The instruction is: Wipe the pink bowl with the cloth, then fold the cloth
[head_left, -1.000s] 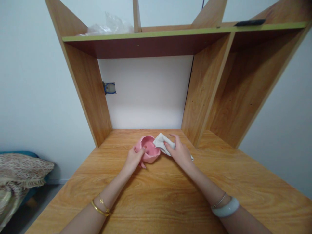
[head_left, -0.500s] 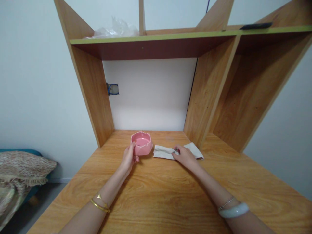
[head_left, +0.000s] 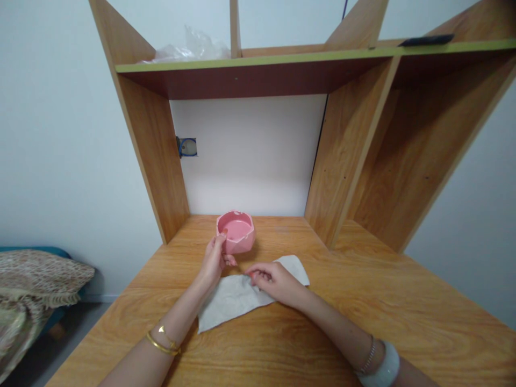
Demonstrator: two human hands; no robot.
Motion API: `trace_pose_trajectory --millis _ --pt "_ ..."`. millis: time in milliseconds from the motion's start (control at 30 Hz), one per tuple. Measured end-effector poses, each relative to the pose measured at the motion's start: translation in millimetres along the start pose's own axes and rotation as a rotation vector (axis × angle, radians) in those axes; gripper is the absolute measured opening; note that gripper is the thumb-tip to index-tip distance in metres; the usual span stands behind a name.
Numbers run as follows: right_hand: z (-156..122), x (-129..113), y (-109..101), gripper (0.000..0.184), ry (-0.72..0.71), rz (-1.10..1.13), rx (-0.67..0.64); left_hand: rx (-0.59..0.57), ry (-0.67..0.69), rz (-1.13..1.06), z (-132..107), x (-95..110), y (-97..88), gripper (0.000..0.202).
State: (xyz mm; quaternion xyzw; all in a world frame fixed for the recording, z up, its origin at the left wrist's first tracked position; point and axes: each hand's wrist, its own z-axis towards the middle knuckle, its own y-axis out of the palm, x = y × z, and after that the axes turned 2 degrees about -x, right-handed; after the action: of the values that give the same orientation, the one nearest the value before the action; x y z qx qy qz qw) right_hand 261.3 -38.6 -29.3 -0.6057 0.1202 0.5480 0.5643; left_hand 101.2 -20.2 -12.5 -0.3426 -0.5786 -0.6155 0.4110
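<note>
My left hand [head_left: 215, 257] grips the near left side of a pink faceted ashtray [head_left: 241, 244], thumb over the rim and fingers beneath. The ashtray is tilted a little toward me, so its round hollow shows. My right hand [head_left: 276, 280] pinches the upper edge of a pale grey cloth [head_left: 237, 301], just right of my left fingers. The cloth lies spread on the desk below the ashtray, one end reaching left under my left wrist and the other showing beyond my right hand.
The wooden desk [head_left: 258, 355] runs back to a white panel [head_left: 250, 156] between upright boards. Overhead is a shelf [head_left: 242, 80] with a clear plastic bag [head_left: 193, 48] and a dark flat object [head_left: 427, 40]. A socket box [head_left: 187, 147] sits at left. A woven blanket [head_left: 40, 277] lies lower left.
My right hand has drawn the cloth left and toward me, and it is now more spread out. My left hand has raised and tilted the ashtray slightly.
</note>
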Motion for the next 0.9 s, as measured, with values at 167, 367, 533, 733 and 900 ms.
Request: trace_pose_trajectory --millis 167,367,533,733,900 --pt "3.2 -3.4 -17.9 0.035 0.051 0.166 0.401 -0.077 -0.055 0.095 -6.3 -5.9 6.2 0.04" --pt "2.5 -3.0 -30.0 0.048 0.187 0.15 0.406 -0.239 -0.026 0.281 -18.6 -15.0 20.3 0.054" --pt "3.9 4.6 -43.9 0.047 0.181 0.007 0.461 -0.354 0.071 0.492 -20.6 -17.2 18.5 0.06" --pt "-2.2 30.2 -92.2 0.045 0.314 -0.362 0.621 -0.428 0.361 1.153 -19.6 -3.7 6.9 0.036" --pt "-13.5 52.2 -122.2 0.039 0.529 -0.661 0.654 -0.446 0.327 1.449 -21.3 4.2 3.9 0.031"
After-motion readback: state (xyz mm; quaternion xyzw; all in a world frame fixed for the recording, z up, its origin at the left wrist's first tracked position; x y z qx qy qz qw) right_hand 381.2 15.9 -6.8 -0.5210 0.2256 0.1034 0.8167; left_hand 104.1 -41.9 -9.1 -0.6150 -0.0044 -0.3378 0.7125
